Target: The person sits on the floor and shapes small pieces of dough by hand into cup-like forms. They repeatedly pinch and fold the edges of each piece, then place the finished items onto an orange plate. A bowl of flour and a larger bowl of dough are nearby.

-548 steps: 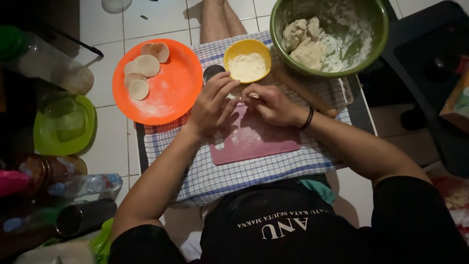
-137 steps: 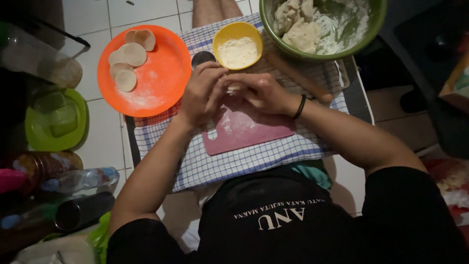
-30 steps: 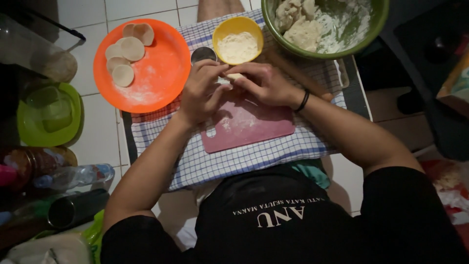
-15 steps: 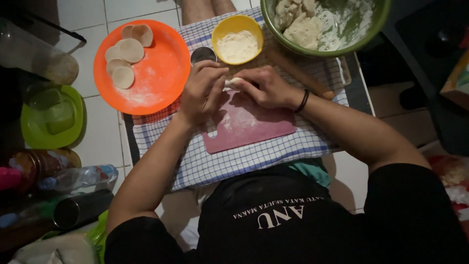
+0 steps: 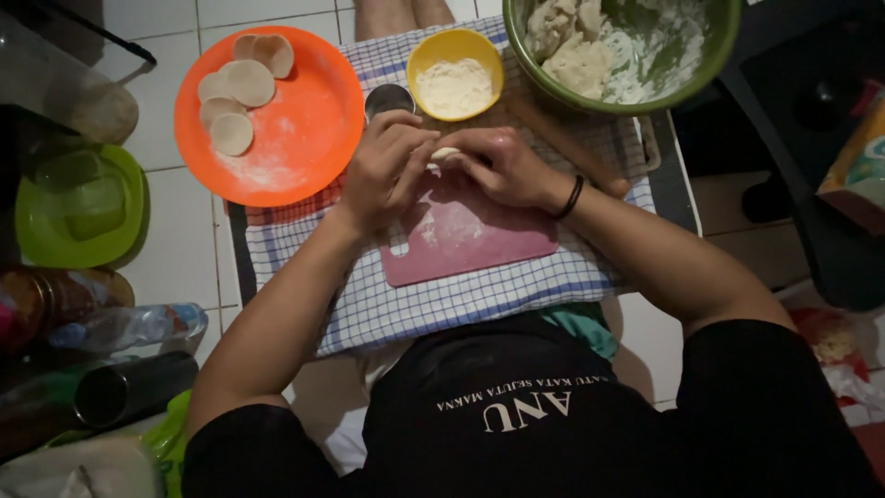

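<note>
- Over the pink board [image 5: 470, 235], two hands meet: the left hand [image 5: 392, 171] and the right hand [image 5: 502, 166] both pinch one small, pale lump of dough [image 5: 446, 154] between their fingertips.
- The fingers of each hand are curled tight on the dough, and it sits just above the far end of the board.
- The board is flat, smooth and dusted with white flour. It lies on one blue-and-white checked cloth [image 5: 442, 304].
- One round orange plate [image 5: 277, 120] sits to the left, with five flat round dough discs [image 5: 230, 92] on it.
- One small yellow bowl [image 5: 455, 74] holds white flour.
- One big green bowl [image 5: 627, 55] holds a few rough lumps of dough.
- One wooden rolling pin [image 5: 562, 138] lies slanted beside the right hand.
- One round metal cutter [image 5: 389, 97] sits between the plate and the yellow bowl.
- One black band [image 5: 572, 196] circles the right wrist.
</note>
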